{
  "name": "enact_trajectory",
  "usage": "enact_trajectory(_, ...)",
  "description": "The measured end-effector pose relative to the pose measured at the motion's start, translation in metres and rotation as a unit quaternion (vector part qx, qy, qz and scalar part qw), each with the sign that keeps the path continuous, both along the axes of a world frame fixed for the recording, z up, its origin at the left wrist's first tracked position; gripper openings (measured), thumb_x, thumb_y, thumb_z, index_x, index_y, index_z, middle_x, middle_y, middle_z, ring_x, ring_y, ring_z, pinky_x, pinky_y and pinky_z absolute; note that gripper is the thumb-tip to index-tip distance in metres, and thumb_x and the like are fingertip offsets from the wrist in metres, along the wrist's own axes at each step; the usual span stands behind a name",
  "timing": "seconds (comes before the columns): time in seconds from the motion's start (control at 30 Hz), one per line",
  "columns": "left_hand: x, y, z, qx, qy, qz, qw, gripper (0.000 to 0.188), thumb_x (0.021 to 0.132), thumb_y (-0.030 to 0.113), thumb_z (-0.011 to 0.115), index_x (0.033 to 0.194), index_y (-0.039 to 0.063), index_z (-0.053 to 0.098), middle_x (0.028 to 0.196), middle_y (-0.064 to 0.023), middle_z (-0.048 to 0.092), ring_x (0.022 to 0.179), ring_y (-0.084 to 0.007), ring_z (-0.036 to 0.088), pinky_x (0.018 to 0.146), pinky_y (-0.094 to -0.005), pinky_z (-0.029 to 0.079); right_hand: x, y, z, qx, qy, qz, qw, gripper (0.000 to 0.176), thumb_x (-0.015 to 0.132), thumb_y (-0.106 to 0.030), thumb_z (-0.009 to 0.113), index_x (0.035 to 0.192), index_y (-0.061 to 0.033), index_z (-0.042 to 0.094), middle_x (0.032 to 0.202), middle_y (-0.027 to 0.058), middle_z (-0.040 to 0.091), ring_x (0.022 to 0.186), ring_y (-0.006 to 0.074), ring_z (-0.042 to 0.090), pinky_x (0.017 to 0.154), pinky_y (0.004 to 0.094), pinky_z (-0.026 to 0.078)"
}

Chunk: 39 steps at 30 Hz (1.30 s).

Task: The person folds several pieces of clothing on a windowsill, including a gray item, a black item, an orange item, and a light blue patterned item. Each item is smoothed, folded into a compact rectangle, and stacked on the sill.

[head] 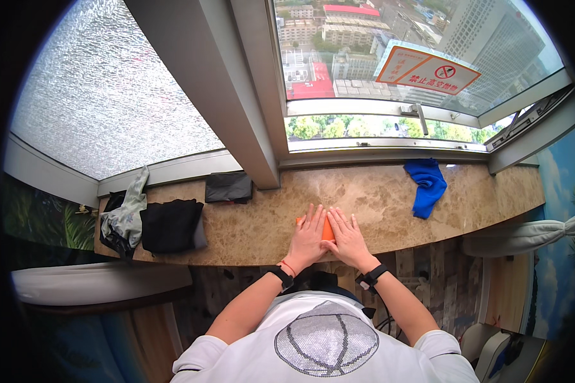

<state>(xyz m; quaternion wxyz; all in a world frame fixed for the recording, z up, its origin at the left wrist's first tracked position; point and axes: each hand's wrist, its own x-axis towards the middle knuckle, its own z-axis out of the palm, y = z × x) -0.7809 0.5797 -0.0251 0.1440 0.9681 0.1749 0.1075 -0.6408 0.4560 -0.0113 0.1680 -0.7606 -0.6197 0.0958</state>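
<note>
My left hand (307,239) and my right hand (347,238) rest palm down, side by side, on a small orange piece (328,230), seemingly folded cloth. It shows between the hands and at the left fingertips; the rest is covered. My thumbs meet over its near end. Both hands lie flat and do not grip it. Under them is the brown marble windowsill (263,230), near its front edge. A crumpled blue cloth (426,186) lies to the right of my right hand.
On the left stand a folded black garment (170,225), a dark folded bag (227,186) and a pale patterned cloth (130,215). A window sash (388,109) with a handle (420,117) tilts outward high above a street. Gathered white curtains (508,242) hang at the sides.
</note>
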Motion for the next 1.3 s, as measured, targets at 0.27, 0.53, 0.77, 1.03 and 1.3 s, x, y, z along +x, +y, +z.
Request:
enact_trajectory(0.27,-0.053,-0.001,0.033,-0.011,0.075,-0.070,0.995,0.108,0.082,0.058,0.076,0.156,-0.008,0.033,0.164,-0.0219,0.034,0.157,-0.0372,0.025,0.122,-0.0449,0.029,-0.015,-0.017,0.019,-0.051,-0.006,0.099,0.994,0.113,0.079,-0.062,0.076,0.157,0.0067,0.031,0.166,0.0198,0.030,0.157,0.0349,0.024,0.125,0.0577,0.022)
enact_trajectory(0.53,-0.096,-0.016,0.011,0.023,-0.006,-0.044,0.999,0.070,0.084,0.008,0.065,0.151,-0.002,0.048,0.159,-0.0163,0.046,0.152,-0.0359,0.037,0.120,-0.0456,0.034,-0.031,-0.028,-0.010,0.074,-0.038,0.145,0.986,0.066,0.088,-0.014,0.063,0.150,0.0038,0.046,0.157,0.0195,0.045,0.147,0.0343,0.042,0.122,0.0467,0.034)
enact_trajectory(0.77,-0.116,-0.011,0.017,-0.035,-0.098,-0.009,0.994,0.053,0.087,0.002,0.060,0.140,0.002,0.061,0.145,-0.0140,0.061,0.138,-0.0352,0.055,0.112,-0.0435,0.049,-0.024,-0.021,0.002,0.097,-0.012,0.176,0.980,0.057,0.089,-0.010,0.058,0.145,-0.0004,0.055,0.147,0.0194,0.056,0.135,0.0343,0.055,0.115,0.0443,0.045)
enact_trajectory(1.03,-0.138,0.029,0.048,-0.037,-0.096,0.016,0.995,0.048,0.087,0.004,0.061,0.135,0.004,0.065,0.139,-0.0118,0.066,0.110,-0.0305,0.071,0.092,-0.0364,0.059,-0.042,0.018,0.034,0.088,0.020,0.216,0.972,0.063,0.085,-0.008,0.063,0.148,-0.0146,0.057,0.144,0.0163,0.059,0.127,0.0332,0.061,0.101,0.0405,0.056)
enact_trajectory(1.3,-0.189,0.182,0.112,0.080,-0.161,-0.014,0.984,0.043,0.086,0.002,0.063,0.128,0.006,0.072,0.139,-0.0136,0.066,0.118,-0.0312,0.070,0.090,-0.0360,0.061,-0.098,0.156,0.068,0.216,0.030,0.230,0.948,0.064,0.082,-0.003,0.064,0.146,-0.0104,0.059,0.147,0.0147,0.057,0.135,0.0342,0.057,0.107,0.0429,0.055)
